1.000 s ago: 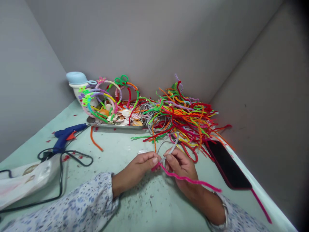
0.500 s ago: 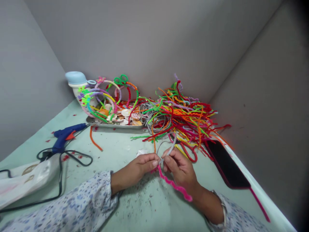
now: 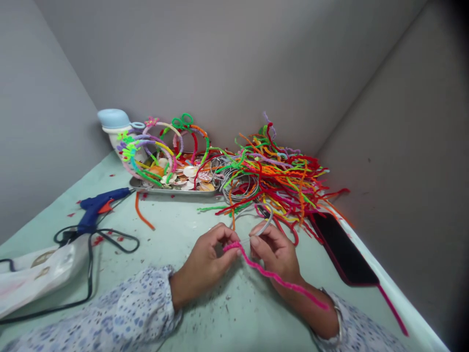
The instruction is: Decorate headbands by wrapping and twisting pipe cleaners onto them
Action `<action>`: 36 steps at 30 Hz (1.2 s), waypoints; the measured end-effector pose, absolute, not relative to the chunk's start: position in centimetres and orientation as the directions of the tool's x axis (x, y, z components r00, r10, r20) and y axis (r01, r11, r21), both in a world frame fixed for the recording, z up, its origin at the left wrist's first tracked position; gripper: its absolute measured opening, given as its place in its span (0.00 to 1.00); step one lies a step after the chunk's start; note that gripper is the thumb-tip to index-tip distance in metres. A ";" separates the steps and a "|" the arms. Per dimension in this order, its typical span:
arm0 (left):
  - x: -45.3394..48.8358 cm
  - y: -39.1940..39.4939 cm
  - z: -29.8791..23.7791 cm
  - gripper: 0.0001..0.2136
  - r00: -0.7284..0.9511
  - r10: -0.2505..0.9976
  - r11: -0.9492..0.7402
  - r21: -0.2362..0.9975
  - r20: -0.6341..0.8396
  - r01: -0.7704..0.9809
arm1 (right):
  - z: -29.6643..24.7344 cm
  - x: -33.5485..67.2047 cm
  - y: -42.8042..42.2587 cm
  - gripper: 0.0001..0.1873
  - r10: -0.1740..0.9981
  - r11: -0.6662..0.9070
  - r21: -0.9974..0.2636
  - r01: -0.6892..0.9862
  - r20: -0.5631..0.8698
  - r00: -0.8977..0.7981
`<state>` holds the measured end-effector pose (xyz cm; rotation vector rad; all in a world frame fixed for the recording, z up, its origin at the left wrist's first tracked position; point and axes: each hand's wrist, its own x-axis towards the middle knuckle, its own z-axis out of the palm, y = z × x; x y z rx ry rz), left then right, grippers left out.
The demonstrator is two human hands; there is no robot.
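Note:
My left hand (image 3: 208, 259) pinches one end of a bright pink pipe cleaner (image 3: 274, 277) between thumb and fingertips. The pipe cleaner's long free end trails down to the right, across my right wrist. Opposite, my right hand (image 3: 276, 252) is closed on a thin grey headband hoop (image 3: 269, 220), whose loop rises above the fingers. One end of the hoop meets the pink pipe cleaner at my left fingertips; whether it is wrapped around the hoop there I cannot tell.
Several finished headbands (image 3: 176, 128) stand over a metal tray (image 3: 176, 191) of shells, beside a blue-lidded bottle (image 3: 115, 120). A pipe-cleaner heap (image 3: 278, 171) and grey hoops (image 3: 240, 188) lie behind my hands. A phone (image 3: 344, 249) is at right, a glue gun (image 3: 95, 208) and white bag (image 3: 47, 274) at left.
My left hand has shifted slightly left and its fingers are more curled. The pink pipe cleaner now shows a short end at the left fingertips, and its free end reaches farther right.

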<state>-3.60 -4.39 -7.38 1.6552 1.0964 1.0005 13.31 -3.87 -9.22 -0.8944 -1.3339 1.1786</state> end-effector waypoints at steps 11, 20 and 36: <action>-3.9 -4.7 -7.5 0.03 0.198 0.916 -0.400 0.830 0.349 0.388 | -8.5 12.9 -3.8 0.08 0.982 0.160 -0.975 -0.155 0.174 -0.077; -3.8 -4.6 -7.5 0.02 0.196 0.916 -0.399 0.842 0.349 0.363 | -8.6 12.9 -3.8 0.06 0.981 0.148 -0.979 -0.137 0.163 -0.102; -4.0 -4.6 -7.4 0.06 0.225 0.948 -0.276 0.934 0.225 0.228 | -8.3 13.1 -4.0 0.06 0.960 0.207 -0.976 -0.071 0.216 -0.176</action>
